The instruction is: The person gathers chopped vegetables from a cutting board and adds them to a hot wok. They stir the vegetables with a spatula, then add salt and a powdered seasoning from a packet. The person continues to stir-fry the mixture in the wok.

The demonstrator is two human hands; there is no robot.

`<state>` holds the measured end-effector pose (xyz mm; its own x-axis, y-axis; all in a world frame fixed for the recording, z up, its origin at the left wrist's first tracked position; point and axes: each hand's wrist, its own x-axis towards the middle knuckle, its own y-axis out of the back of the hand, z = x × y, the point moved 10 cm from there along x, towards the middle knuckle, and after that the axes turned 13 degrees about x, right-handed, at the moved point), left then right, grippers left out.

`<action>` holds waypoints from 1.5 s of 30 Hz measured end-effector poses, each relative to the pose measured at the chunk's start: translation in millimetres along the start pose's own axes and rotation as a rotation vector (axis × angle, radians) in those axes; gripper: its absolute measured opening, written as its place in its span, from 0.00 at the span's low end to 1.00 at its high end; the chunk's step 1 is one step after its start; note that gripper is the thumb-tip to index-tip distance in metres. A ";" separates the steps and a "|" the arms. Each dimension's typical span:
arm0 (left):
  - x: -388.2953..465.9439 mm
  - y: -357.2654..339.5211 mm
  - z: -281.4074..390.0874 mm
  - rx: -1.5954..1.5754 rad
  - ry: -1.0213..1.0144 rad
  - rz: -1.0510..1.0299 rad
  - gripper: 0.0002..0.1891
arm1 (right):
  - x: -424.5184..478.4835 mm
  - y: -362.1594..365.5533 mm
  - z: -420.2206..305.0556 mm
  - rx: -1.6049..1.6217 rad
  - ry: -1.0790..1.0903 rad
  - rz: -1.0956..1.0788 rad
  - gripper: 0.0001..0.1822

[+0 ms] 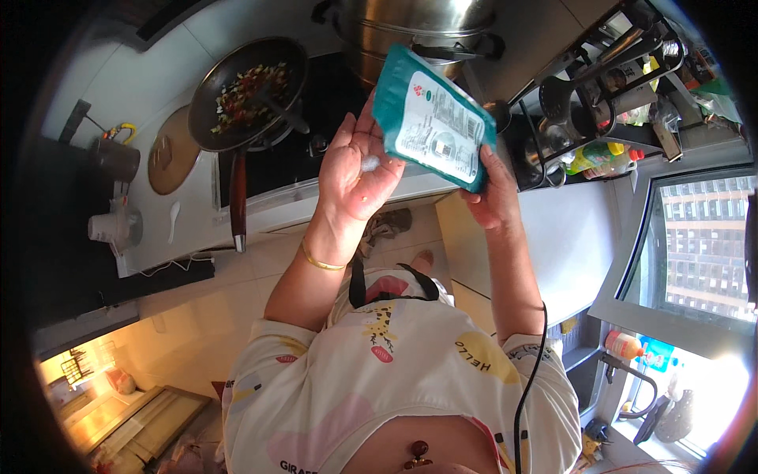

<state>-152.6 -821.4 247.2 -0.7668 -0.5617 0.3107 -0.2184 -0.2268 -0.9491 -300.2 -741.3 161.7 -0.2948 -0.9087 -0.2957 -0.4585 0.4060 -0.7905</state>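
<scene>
My left hand (361, 172) is turned palm up, slightly cupped, with a small heap of white granules (369, 163) on the palm. A few tiny crumbs cling to the skin near it. In my right hand (496, 189) is a teal plastic pouch (441, 118) with a white printed panel, tilted above the left palm. The pouch hides part of my left fingers. To the left, a dark wok (204, 121) on the cooktop contains chopped red, green and pale food (251, 98). A utensil (287, 112) with a dark handle rests in it.
A large steel steamer pot (408, 23) stands behind the pouch. The wok's wooden handle (238, 195) juts past the counter edge. Left are a round lid (172, 151), a white spoon (173, 222) and plastic cups (115, 227). A rack with bottles (595, 159) stands right, near an open window (704, 243).
</scene>
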 end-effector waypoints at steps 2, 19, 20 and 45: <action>3.0 5.6 -1.5 -0.012 -0.022 0.083 0.27 | -0.8 11.5 19.3 0.179 -0.115 0.042 0.18; 63.1 2.7 -147.8 0.037 0.370 0.333 0.23 | -117.2 109.0 -223.8 0.355 1.017 0.252 0.42; 67.1 1.3 -158.8 0.031 0.399 0.325 0.23 | -125.0 120.0 -241.7 0.299 1.088 0.348 0.44; 119.4 20.4 -218.7 0.160 0.259 0.350 0.24 | 27.7 166.7 -486.5 -0.805 0.981 0.924 0.47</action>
<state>-380.6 -719.0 253.7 -0.9078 -0.4137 -0.0692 0.1606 -0.1906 -0.9684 -792.8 -651.4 282.7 -0.9775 -0.0402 0.2069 -0.0331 0.9987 0.0376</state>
